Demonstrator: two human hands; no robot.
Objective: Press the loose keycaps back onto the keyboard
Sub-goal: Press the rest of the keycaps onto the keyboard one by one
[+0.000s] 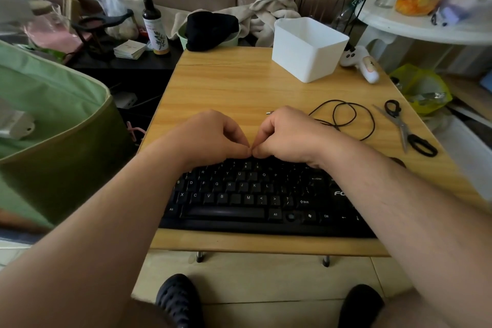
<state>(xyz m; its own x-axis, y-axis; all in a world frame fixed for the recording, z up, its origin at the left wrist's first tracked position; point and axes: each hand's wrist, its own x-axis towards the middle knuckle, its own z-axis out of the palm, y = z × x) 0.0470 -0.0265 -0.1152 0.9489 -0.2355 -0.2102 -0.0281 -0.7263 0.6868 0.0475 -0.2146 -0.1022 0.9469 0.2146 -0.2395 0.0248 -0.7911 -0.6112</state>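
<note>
Both hands meet at the centre of the frame over the far edge of the keyboard [253, 194], which lies on the tabletop [239, 88] in the lower middle of the frame. The left hand [210, 138] and right hand [290, 136] are curled, thumb tips side by side and pressing down at the top row of keys.

The main risk is a keycap going on crooked. If the thumbs push off-centre or the cap is not square over its stem, it could tilt, jam or pop off and skitter across the tabletop. Both hands hide the spot, so alignment is probably judged by feel, which raises that chance. Hard pressure at the back edge could also slide the keyboard.

The fingers [234, 128] of each hand are folded in toward the palm, close together. Whether they hold a keycap I cannot tell; none shows beneath the thumbs, and no loose keycap shows anywhere else on the tabletop either. A gap in the bottom letter row, between B and M, looks like a missing cap, though it is dark there.
</note>
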